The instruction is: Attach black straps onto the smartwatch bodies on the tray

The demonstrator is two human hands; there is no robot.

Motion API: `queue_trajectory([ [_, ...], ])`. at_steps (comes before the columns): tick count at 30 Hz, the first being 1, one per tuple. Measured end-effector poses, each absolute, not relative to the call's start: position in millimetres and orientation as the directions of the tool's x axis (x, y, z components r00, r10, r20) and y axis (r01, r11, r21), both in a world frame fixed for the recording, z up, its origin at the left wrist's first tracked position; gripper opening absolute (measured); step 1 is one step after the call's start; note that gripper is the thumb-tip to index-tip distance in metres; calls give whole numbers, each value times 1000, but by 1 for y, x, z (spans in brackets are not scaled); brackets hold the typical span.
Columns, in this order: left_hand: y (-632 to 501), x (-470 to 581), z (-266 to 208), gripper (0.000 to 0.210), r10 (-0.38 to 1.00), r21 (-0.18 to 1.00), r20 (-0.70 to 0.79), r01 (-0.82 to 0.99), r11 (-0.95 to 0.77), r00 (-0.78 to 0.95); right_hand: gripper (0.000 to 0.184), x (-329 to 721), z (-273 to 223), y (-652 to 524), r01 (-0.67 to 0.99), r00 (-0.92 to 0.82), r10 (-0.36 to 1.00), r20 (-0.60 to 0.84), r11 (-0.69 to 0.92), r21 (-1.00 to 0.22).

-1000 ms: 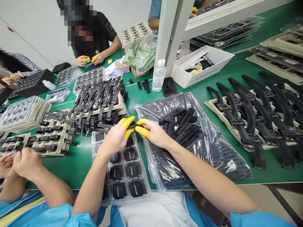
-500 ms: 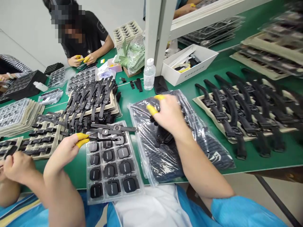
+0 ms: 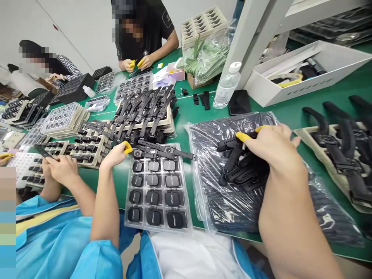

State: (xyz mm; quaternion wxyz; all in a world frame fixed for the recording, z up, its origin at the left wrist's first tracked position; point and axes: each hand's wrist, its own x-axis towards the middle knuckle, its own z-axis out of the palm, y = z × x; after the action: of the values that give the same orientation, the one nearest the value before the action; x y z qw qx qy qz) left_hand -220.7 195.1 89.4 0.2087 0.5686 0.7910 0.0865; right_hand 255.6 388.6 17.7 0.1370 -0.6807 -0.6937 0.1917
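1. Bunching close together, the yellow-tipped left fingers (image 3: 128,147) stand just beside several dark watches (image 3: 167,150) to their right; whether they grip anything cannot be told.
2. Below and right of those fingers, a clear tray (image 3: 186,201) holds rows of square black pieces (image 3: 174,219), the watches lying across its upper end.
3. Farther right, a clear plastic bag (image 3: 209,135) spreads on the green counter (image 3: 186,110), reaching beneath the other hand.
4. Parted, with nothing visibly clasped, the right fingers (image 3: 243,136) reach over loose black straps (image 3: 231,164) heaped below them.
5. Picking out a strap appears to be the step in hand; the next move calls for pinching just one.
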Motion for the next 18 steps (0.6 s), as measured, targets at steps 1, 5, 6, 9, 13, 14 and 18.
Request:
queue_trajectory([
  [1, 195, -221, 88, 23, 936, 364, -216, 867, 342, -278, 35, 257, 18, 389, 886, -26, 998, -58, -4, -464],
  [5, 180, -216, 100, 24, 924, 288, -110, 878, 383, -367, 32, 258, 25, 387, 853, 19, 1000, 25, -3, -522],
  [6, 175, -209, 106, 26, 917, 268, -76, 877, 398, -393, 30, 257, 29, 385, 832, 23, 999, 45, 6, -555],
  [9, 164, -172, 124, 30, 937, 288, -53, 893, 345, -345, 28, 251, 42, 378, 703, 25, 992, 122, 70, -708],
  [13, 174, -95, 126, 27, 987, 297, -152, 955, -10, 57, 26, 230, 61, 364, 213, 25, 943, 332, 319, -923],
  [14, 179, -77, 123, 25, 973, 222, -193, 972, -78, 122, 27, 223, 65, 360, 62, 30, 939, 342, 339, -939],
  [18, 195, -32, 104, 19, 937, -43, -302, 980, -196, 175, 33, 198, 75, 343, -326, -33, 978, 206, 184, -927],
])
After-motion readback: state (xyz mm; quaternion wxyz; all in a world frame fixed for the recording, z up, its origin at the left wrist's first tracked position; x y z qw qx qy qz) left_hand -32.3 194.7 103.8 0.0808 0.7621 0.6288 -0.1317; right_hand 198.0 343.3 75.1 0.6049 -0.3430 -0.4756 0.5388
